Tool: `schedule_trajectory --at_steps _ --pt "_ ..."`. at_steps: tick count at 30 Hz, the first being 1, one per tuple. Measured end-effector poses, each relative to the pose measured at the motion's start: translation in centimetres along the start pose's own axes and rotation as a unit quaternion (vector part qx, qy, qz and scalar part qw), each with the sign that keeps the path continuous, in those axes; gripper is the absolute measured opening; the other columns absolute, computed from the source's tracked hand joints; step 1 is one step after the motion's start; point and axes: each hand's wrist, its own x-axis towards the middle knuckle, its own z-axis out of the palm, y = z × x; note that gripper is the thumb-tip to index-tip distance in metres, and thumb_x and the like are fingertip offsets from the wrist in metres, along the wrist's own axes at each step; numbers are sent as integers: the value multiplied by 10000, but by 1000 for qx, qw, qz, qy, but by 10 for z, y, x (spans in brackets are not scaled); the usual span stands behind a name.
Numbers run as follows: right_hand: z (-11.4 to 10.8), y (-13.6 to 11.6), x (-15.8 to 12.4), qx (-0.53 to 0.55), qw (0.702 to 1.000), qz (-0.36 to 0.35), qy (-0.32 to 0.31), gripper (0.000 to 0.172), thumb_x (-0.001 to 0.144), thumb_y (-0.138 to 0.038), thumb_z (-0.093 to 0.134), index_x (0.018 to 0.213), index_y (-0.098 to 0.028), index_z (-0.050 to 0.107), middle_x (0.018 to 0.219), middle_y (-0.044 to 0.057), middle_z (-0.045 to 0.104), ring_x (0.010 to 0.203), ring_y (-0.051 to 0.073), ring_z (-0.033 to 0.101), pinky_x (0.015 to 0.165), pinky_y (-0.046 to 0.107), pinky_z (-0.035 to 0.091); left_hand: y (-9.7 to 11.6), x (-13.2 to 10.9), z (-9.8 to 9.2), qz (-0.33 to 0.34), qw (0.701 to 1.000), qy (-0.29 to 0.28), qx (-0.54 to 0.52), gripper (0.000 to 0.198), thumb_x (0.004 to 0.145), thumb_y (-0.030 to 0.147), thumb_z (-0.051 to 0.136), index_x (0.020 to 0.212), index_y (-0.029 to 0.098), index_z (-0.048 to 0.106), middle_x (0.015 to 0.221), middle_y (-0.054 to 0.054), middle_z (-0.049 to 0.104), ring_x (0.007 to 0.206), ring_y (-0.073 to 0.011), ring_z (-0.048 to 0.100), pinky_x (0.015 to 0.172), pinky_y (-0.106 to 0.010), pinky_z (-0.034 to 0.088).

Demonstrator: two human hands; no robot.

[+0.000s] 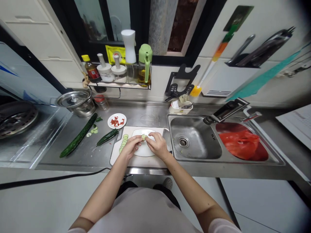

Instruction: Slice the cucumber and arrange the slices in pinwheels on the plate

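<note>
Both of my hands meet over a white plate (143, 151) on the cutting board (131, 161). Between my fingertips is a small pale-green cucumber slice (143, 137). My left hand (132, 145) pinches its left side, and my right hand (157, 145) pinches the other side. Left of the plate, a row of overlapping cucumber slices (123, 144) lies on the board. A cut piece of cucumber (107, 137) rests against the counter beside the board, and a long whole cucumber (79, 136) lies farther left.
A small dish of chopped red pieces (117, 121) stands behind the board. Right of it is the sink (194, 137) with a faucet (225, 111) and a red plastic bag (239, 144). A lidded steel pot (77, 102) stands back left, below a condiment shelf (119, 85).
</note>
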Motion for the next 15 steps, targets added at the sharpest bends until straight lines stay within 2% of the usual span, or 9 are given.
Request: schedule_trajectory --at_steps 7,11,15 --pt "9 4 -1 54 998 35 -13 196 938 -276 515 1005 -238 695 1027 86 607 1021 217 513 844 350 453 0 12 -3 74 996 23 51 347 532 320 806 811 153 684 651 6 617 563 -73 493 475 -191 282" --pt "15 7 2 121 988 90 -19 175 928 -298 529 951 -229 689 995 74 610 1023 213 519 831 333 455 -1 20 -4 108 992 25 61 352 519 319 811 798 156 671 697 -9 658 635 -105 562 588 -213 402" --pt "22 15 6 170 974 141 -52 150 909 -280 539 888 -221 675 945 56 625 976 201 537 846 328 437 -7 34 -7 127 988 25 81 383 509 330 820 818 159 674 733 -24 681 708 -140 612 693 -255 460"
